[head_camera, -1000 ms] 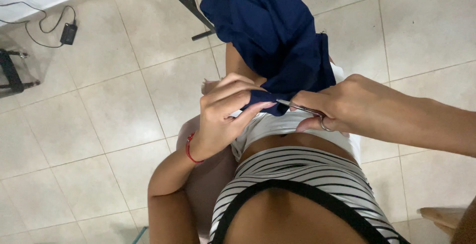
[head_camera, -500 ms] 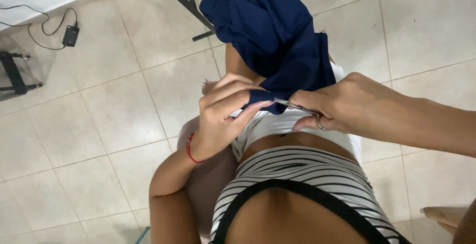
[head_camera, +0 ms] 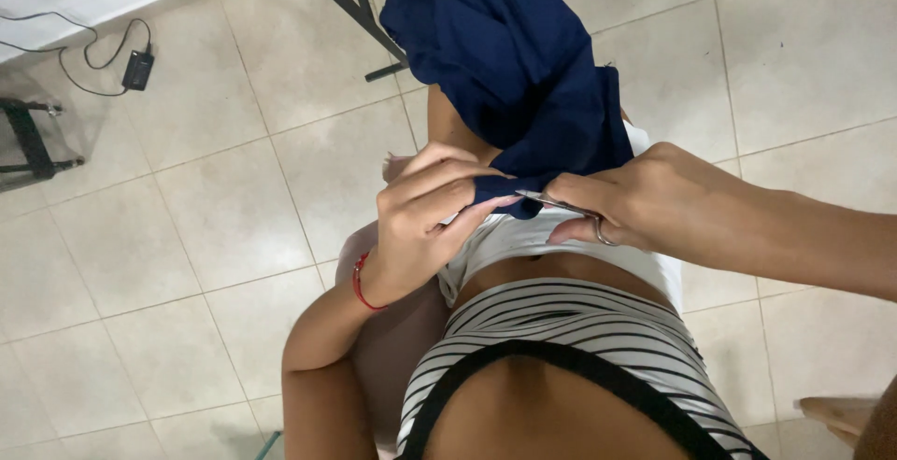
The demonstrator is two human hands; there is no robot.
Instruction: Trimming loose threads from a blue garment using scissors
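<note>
A dark blue cloth [head_camera: 523, 77] lies draped over my lap and hangs toward the floor. My left hand [head_camera: 425, 222], with a red string at the wrist, pinches the cloth's near edge between thumb and fingers. My right hand [head_camera: 645, 203] grips small metal scissors [head_camera: 561, 206], whose blades point left and touch that pinched edge. The two hands almost meet above my white shorts. The scissors' handles are mostly hidden in my fingers.
Beige floor tiles [head_camera: 206, 217] spread all around. Black metal furniture legs [head_camera: 350, 7] stand behind the cloth. A black power adapter [head_camera: 137, 70] with its cable lies at the upper left by a white wall base. A dark stand [head_camera: 33, 138] sits at the left edge.
My right hand and the scissors have shifted slightly. The left hand keeps its pinch on the cloth edge.
</note>
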